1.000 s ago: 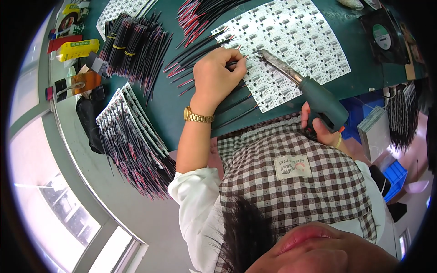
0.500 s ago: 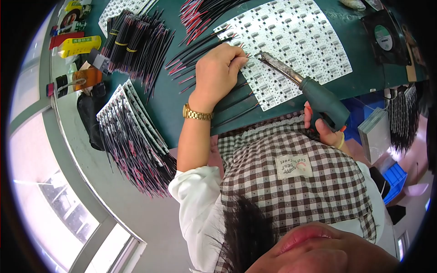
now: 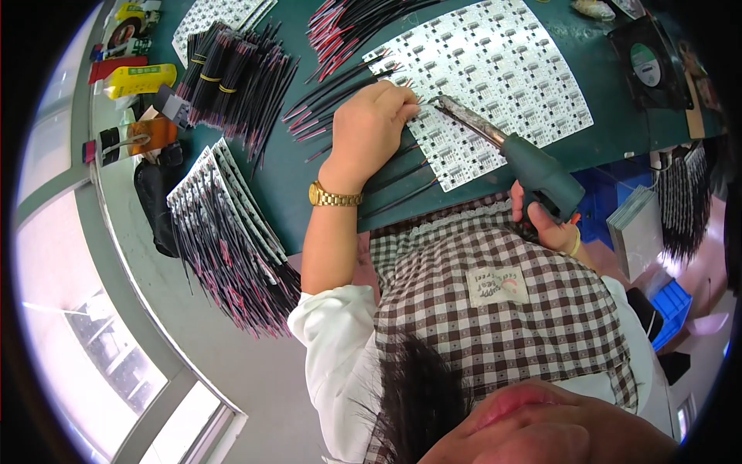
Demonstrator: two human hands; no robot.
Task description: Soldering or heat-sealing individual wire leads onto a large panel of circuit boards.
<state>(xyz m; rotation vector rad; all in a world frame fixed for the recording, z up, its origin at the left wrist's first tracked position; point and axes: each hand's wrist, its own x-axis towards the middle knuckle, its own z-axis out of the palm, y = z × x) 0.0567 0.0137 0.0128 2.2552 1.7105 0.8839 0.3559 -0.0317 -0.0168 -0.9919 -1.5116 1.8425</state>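
pinching at the left edge of a white sheet of circuit boards (image 3: 525, 73), the left hand (image 3: 367, 131) has thumb and forefinger closed, apparently on one of the black wires (image 3: 325, 97) lying under and beside it; the fingers hide most of the grip. the right hand (image 3: 547, 228), nearer the worker's body, is wrapped around a green-handled soldering gun (image 3: 549, 178), its tip just beside the left fingertips; whether it touches the sheet cannot be told from here.

the edge looks part-way done: wires lie against it both beyond the left hand and on its near side, though which are joined cannot be made out; boards to the right of that hand carry none. left of the left forearm, a stack of wire-fringed sheets (image 3: 224, 232) appears finished. beyond the left hand, loose red-tipped wires (image 3: 332, 39), and to its far left, banded bundles (image 3: 239, 81) and plain sheets (image 3: 220, 15), seem left to use.

a dark green tabletop (image 3: 618, 127) runs beneath both hands. farther left lies a yellow bottle (image 3: 141, 80); past the right hand, a blue crate (image 3: 668, 309) sits low. windows (image 3: 85, 325) brighten the worker's left.
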